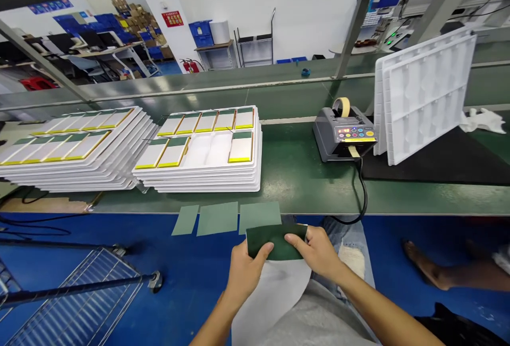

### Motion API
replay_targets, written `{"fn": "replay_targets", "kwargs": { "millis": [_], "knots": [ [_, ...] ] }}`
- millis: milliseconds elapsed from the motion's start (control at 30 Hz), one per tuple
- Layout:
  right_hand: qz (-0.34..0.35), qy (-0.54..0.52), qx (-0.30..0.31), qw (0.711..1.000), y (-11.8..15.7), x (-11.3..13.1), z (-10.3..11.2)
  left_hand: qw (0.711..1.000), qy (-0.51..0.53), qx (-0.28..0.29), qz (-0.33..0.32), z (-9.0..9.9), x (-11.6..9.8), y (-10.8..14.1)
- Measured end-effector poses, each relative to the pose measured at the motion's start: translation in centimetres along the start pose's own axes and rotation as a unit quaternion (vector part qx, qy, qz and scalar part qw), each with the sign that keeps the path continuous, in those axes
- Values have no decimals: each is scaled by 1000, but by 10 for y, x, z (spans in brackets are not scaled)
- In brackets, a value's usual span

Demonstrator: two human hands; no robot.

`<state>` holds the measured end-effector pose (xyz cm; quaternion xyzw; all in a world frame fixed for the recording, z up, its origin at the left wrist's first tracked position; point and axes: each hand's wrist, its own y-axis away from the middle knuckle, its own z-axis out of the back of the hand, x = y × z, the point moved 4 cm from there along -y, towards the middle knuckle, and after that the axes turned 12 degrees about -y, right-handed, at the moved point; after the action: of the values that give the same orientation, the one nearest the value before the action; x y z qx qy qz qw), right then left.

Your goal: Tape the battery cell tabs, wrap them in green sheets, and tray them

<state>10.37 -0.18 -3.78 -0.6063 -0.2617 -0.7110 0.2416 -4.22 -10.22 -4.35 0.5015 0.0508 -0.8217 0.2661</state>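
Note:
Between my two hands is a sheet with a dark green band [274,242] across its top and a white lower part [265,287] hanging over my lap. My left hand [247,266] grips the band's left end, thumb on top. On the right end, my right hand [316,250] holds it the same way. Three pale green pieces [217,218] hang at the table's front edge, just beyond the sheet. Farther back, a stack of white trays [199,176] carries flat white pieces with green and yellow ends; some compartments of its top tray are bare.
Another tray stack [115,165] stands at the left. A grey tape dispenser [345,133] with a cable sits right of centre, beside upright white trays [430,91] on a black mat [438,162]. A wire cart [87,287] is at lower left; a person's leg [458,277] shows at right.

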Motion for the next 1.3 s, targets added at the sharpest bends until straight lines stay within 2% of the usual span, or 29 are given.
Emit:
{"fn": "replay_targets", "kwargs": {
  "millis": [67, 133, 233, 367, 433, 533, 633, 733, 833, 1000, 1100, 1167, 1300],
  "knots": [
    [-16, -65, -33, 997, -2, 4, 13, 998, -19, -54, -14, -9, -12, -11],
    [-28, -161, -37, 986, -2, 4, 22, 995, -22, -94, -24, -19, -24, -21],
    [-7, -228, -41, 973, -1, 2, 36, 994, 2, -95, -52, -32, -39, -30],
    [13, -144, -149, 978, 5, -5, 65, 990, 34, 8, -134, -43, -53, -27],
    [22, -86, -195, 977, 7, -6, 75, 986, 28, 34, -159, -44, -55, -23],
    [58, -52, -237, 968, 8, -1, 80, 985, -1, 8, -175, -43, -57, -24],
    [68, -99, -268, 956, 6, 0, 80, 980, -24, -43, -195, -44, -63, -30],
    [51, -171, -232, 956, 4, -2, 75, 975, -39, -80, -204, -46, -66, -37],
    [19, -238, -171, 956, 8, -7, 69, 973, -50, -87, -207, -52, -61, -38],
    [-31, -335, -93, 937, 22, -19, 63, 976, -48, -15, -211, -67, -44, -24],
    [-73, -341, -114, 930, 29, -32, 64, 979, -33, 48, -194, -74, -37, -16],
    [-94, -310, -135, 936, 32, -39, 65, 982, -24, 78, -170, -79, -33, -14],
    [-103, -180, -192, 959, 38, -52, 64, 991, -24, 83, -98, -89, -15, -12]
  ]
}}
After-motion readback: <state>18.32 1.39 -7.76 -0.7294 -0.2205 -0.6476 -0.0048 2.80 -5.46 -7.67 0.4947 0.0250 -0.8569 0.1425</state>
